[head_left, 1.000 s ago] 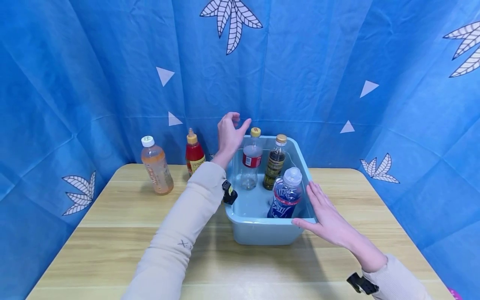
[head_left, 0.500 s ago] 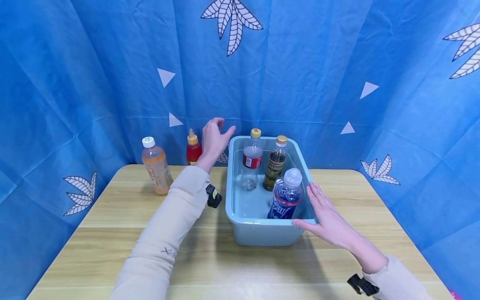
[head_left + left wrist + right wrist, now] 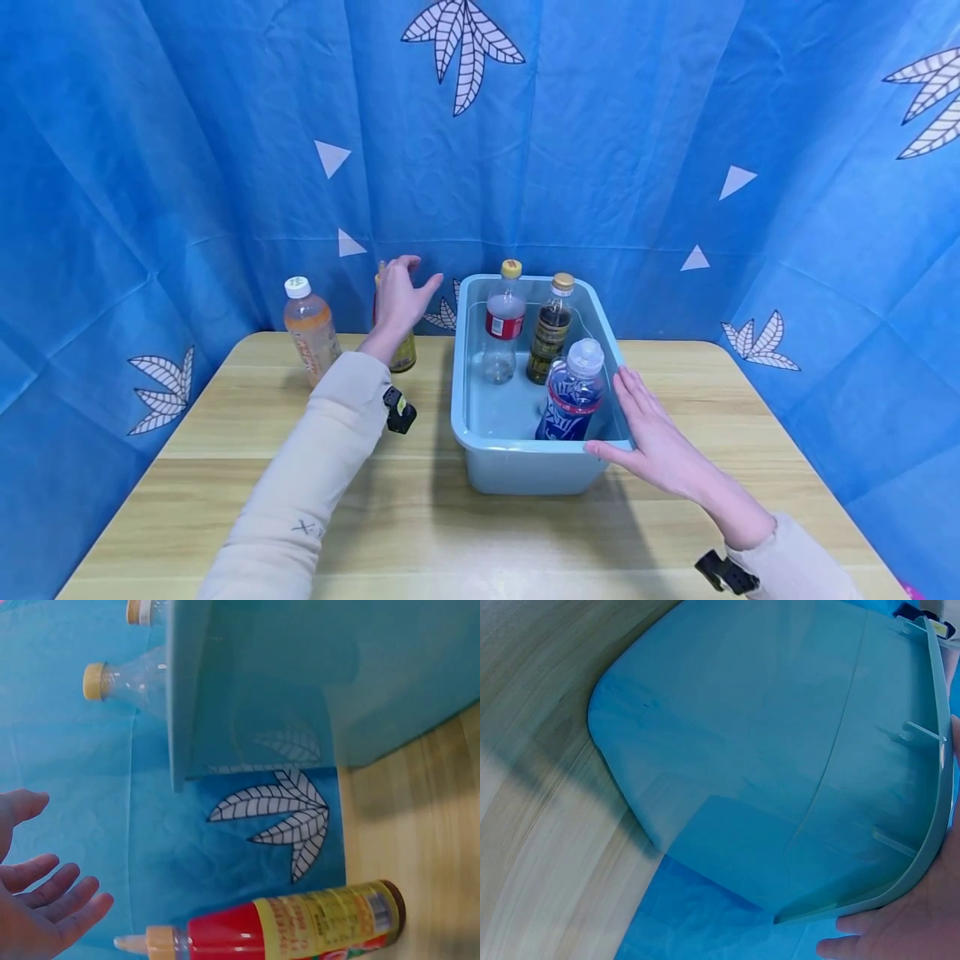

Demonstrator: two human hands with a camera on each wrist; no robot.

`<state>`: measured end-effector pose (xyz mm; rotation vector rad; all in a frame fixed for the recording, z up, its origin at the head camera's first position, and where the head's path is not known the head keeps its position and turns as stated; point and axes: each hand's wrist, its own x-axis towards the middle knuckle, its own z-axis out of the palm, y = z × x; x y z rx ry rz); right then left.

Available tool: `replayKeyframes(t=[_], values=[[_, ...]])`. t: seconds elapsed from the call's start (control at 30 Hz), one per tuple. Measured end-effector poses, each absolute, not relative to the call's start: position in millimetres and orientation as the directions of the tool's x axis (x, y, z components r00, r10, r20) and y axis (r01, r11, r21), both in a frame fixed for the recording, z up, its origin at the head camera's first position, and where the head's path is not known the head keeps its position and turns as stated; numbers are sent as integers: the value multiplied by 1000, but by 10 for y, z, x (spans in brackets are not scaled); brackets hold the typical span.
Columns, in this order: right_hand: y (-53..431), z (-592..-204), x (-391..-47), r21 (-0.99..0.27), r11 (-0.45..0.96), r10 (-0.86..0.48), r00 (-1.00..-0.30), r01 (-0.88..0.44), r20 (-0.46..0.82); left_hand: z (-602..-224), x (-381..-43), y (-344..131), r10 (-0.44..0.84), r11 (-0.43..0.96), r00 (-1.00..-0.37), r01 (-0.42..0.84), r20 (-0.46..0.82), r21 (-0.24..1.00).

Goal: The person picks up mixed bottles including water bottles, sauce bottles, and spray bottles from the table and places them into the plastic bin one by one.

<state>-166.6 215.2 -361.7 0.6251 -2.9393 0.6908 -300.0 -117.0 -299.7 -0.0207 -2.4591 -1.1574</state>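
My left hand (image 3: 400, 302) is held open with its fingers apart, just above a red and yellow squeeze bottle of sauce (image 3: 300, 930), which it partly covers in the head view. Nothing lies between its fingers and thumb. A light blue plastic bin (image 3: 532, 468) stands to the right. My right hand (image 3: 663, 446) rests on the bin's right front corner, fingers straight along the rim and thumb along the front edge. Inside stand a clear bottle with a red label (image 3: 504, 325), a dark bottle with a gold cap (image 3: 551, 333) and a blue-labelled bottle (image 3: 572, 400).
A bottle with a white cap and orange tint (image 3: 311, 329) stands at the left of the wooden table (image 3: 225, 500). A blue patterned curtain (image 3: 600, 150) hangs behind the table and on both sides.
My left hand has moved left and down, from beside the clear bottle's cap at the bin to the sauce bottle. The right hand has stayed on the bin's rim.
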Motion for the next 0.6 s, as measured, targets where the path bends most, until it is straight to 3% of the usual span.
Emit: replayKeyframes(t=[0.6], values=[[2164, -3631, -1673, -414, 814, -379, -913, -407, 153, -3280, -2972, -1435, -281, 619, -879, 140, 384, 773]])
